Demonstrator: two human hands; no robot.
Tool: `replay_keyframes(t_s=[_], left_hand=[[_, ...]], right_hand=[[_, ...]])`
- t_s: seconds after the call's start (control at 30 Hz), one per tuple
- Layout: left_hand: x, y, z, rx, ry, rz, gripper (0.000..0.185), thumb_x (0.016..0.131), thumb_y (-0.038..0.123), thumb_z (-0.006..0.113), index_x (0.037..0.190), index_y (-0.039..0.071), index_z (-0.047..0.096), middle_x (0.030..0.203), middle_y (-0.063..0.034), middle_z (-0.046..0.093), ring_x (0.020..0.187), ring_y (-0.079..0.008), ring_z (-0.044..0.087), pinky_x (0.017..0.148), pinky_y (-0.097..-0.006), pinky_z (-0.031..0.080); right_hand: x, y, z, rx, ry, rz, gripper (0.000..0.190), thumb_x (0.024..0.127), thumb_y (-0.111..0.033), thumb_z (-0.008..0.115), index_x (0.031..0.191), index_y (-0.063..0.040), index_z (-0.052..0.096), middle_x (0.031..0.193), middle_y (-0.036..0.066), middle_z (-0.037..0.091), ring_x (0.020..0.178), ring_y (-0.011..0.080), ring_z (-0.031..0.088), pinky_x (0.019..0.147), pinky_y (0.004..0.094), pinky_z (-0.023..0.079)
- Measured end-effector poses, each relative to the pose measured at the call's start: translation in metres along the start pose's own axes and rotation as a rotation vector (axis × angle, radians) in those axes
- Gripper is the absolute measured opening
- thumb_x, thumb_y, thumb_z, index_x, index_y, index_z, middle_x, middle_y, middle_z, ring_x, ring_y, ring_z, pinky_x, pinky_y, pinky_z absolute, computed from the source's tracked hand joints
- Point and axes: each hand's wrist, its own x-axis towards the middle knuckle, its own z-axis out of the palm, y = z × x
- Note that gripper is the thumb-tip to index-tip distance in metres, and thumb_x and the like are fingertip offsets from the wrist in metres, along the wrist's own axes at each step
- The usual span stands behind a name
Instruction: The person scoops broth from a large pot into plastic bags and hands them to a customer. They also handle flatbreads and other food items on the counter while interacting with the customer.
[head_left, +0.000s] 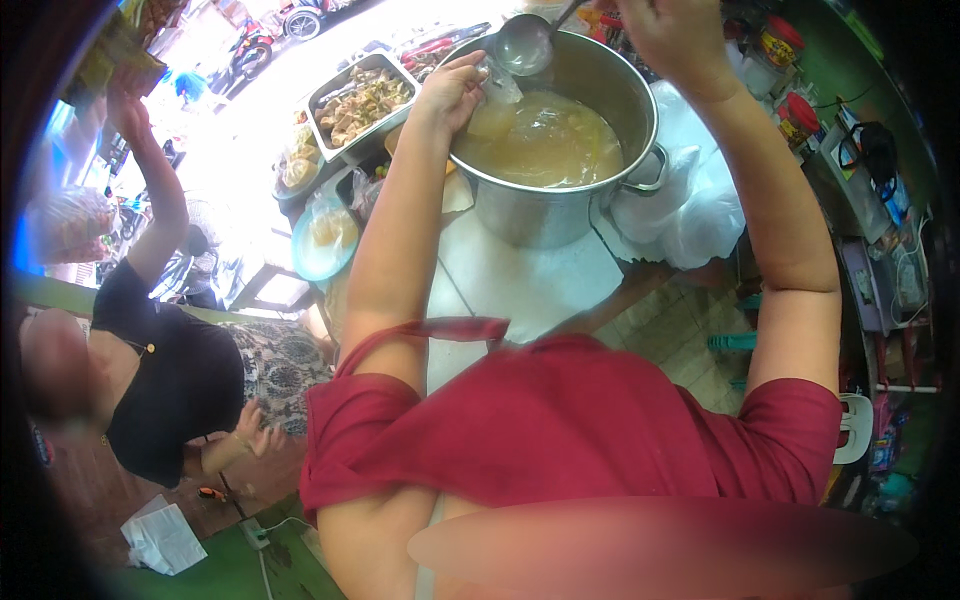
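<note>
My left hand (454, 94) grips a clear plastic bag (501, 101) at the near-left rim of a large steel pot (540, 214). Cloudy yellowish broth (559, 146) fills the pot partway, and the lower part of the bag hangs above it. Raised over the far right of the pot, my right hand (675, 41) holds a metal ladle (525, 46) by its handle. The ladle's bowl is tilted beside the bag's mouth. Whether liquid runs from it I cannot tell.
A steel tray of cooked food (364, 105) stands left of the pot, with a light-blue plate (311, 251) holding a bagged item nearer. White plastic bags (697, 202) lie right of the pot. Another person (172, 375) is at the left, one arm raised. A teal stool (731, 342) stands right.
</note>
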Motion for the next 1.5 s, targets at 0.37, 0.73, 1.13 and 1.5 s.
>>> replay_keyframes(t_s=[0.37, 0.73, 1.13, 1.5], left_hand=[[-0.001, -0.002, 0.003, -0.039, 0.005, 0.033, 0.047, 0.088, -0.008, 0.061, 0.134, 0.001, 0.063, 0.123, -0.0075, 0.06, 0.099, -0.0153, 0.058, 0.085, -0.0291, 0.051], [-0.01, 0.003, 0.009, -0.012, 0.037, 0.035, 0.049, 0.086, -0.011, 0.062, 0.134, -0.003, 0.061, 0.124, -0.0128, 0.062, 0.103, -0.0206, 0.059, 0.094, -0.0333, 0.049], [-0.006, 0.001, 0.008, 0.07, 0.05, 0.025, 0.043, 0.093, -0.002, 0.059, 0.135, 0.002, 0.063, 0.129, -0.0082, 0.06, 0.103, -0.016, 0.055, 0.092, -0.0315, 0.049], [0.0, -0.004, 0.002, -0.053, 0.02, 0.066, 0.049, 0.085, -0.01, 0.062, 0.133, -0.005, 0.06, 0.131, -0.0141, 0.06, 0.099, -0.0207, 0.06, 0.085, -0.0312, 0.052]], right_hand=[[-0.097, 0.03, -0.005, -0.005, -0.301, 0.103, 0.023, 0.1, -0.024, 0.066, 0.103, -0.001, 0.064, 0.079, 0.012, 0.066, 0.061, 0.0178, 0.067, 0.056, 0.0321, 0.052], [-0.075, 0.074, -0.043, 0.317, 0.111, 0.746, 0.02, 0.106, -0.021, 0.055, 0.106, -0.002, 0.06, 0.082, 0.007, 0.068, 0.061, 0.0128, 0.067, 0.053, 0.025, 0.054], [0.001, 0.016, -0.016, -0.058, 0.029, 0.198, 0.026, 0.105, -0.017, 0.056, 0.125, -0.002, 0.064, 0.085, 0.008, 0.069, 0.063, 0.013, 0.067, 0.056, 0.0279, 0.054], [-0.037, 0.044, -0.021, 0.09, 0.069, 0.55, 0.017, 0.106, -0.018, 0.054, 0.106, -0.003, 0.06, 0.083, 0.009, 0.07, 0.058, 0.0141, 0.066, 0.051, 0.0255, 0.053]])
